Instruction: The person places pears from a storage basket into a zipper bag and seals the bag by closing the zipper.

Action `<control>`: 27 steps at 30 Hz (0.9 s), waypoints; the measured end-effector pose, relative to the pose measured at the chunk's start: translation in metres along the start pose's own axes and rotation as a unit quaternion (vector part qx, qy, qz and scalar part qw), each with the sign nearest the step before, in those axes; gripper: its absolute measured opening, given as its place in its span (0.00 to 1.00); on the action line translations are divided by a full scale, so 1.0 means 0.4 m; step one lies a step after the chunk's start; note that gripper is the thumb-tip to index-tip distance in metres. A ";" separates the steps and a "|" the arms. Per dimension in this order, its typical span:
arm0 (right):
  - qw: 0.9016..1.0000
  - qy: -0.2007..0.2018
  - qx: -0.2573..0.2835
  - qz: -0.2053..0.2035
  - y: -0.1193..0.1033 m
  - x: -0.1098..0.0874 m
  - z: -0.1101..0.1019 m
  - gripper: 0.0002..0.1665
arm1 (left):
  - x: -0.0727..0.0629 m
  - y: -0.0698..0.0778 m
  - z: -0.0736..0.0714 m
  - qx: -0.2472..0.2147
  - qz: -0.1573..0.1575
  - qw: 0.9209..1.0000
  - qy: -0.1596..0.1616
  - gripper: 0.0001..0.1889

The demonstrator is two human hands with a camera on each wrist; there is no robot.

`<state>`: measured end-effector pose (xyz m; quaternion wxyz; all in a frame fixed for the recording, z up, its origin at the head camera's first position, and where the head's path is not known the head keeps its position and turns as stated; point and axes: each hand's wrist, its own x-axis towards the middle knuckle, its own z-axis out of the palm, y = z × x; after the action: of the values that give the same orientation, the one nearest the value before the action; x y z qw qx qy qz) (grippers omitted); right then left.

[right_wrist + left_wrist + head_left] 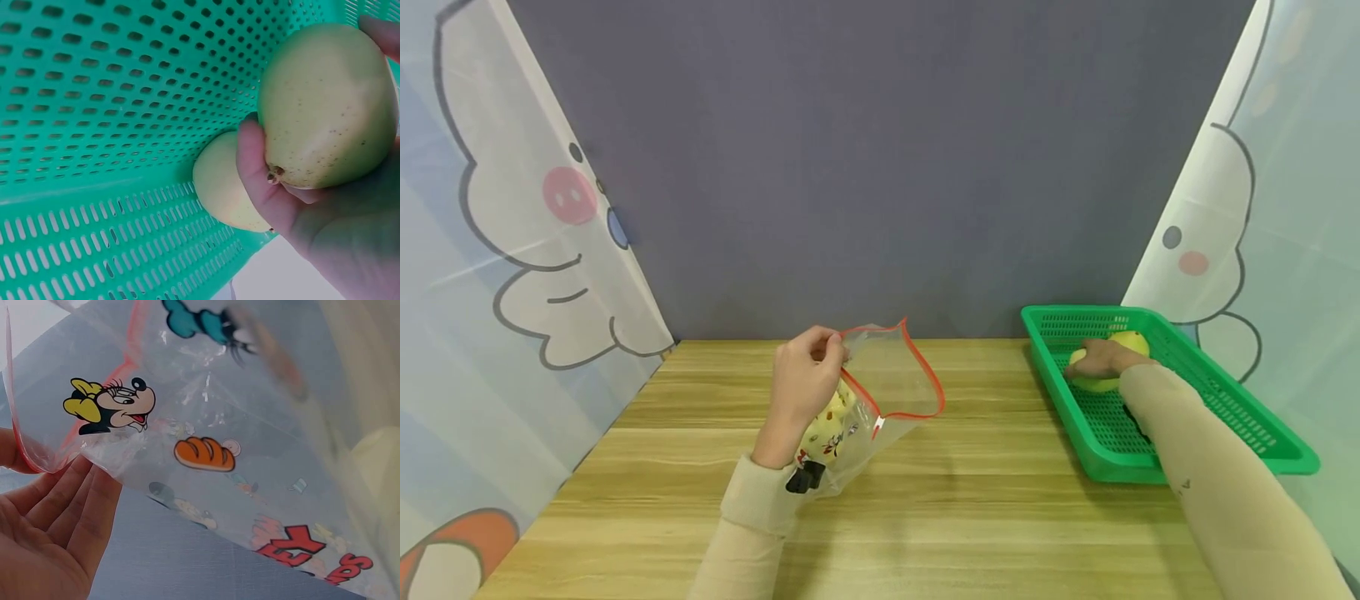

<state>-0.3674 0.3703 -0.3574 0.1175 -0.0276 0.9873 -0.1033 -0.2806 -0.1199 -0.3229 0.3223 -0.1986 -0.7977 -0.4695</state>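
My left hand (805, 379) pinches the rim of a clear zip bag (891, 375) with a red seal and a white slider. The bag's mouth gapes toward the right. Cartoon prints, among them a bread roll (205, 454), cover its film, and a pale yellow thing (381, 469) shows through the film at the side. Over in the green basket (1075, 311), my right hand (1101, 360) grips a yellow-green mango (328, 106), fingers and thumb around its sides. A second mango (225, 187) lies against the basket wall behind that hand.
The basket stands at the right of a wood-grain table (1000, 533). A dark grey panel (880, 167) rises behind the table. Curtains with cartoon prints hang at the left (497, 250) and the right (1300, 208).
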 end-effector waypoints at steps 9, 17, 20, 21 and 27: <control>0.999 0.040 0.022 0.004 0.001 -0.018 -0.019 0.60 | 0.001 0.006 -0.002 -0.002 -0.005 1.000 -0.004 0.11; 0.996 0.042 0.083 0.012 -0.021 -0.034 -0.043 0.59 | -0.002 0.006 -0.004 -0.001 -0.002 1.000 -0.002 0.11; 0.996 0.049 0.079 0.014 -0.032 -0.040 -0.049 0.58 | -0.003 0.005 -0.003 0.002 -0.002 1.000 -0.003 0.11; 0.996 0.051 0.078 0.014 -0.035 -0.042 -0.051 0.58 | -0.003 0.004 -0.003 0.002 -0.002 1.000 -0.003 0.11; 0.995 0.062 0.075 0.015 -0.054 -0.057 -0.064 0.59 | -0.001 0.002 -0.002 0.003 0.000 1.000 0.000 0.11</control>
<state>-0.3505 0.3561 -0.3235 0.0597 0.0026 0.9824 -0.1768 -0.2794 -0.1205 -0.3226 0.3230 -0.1978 -0.7990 -0.4672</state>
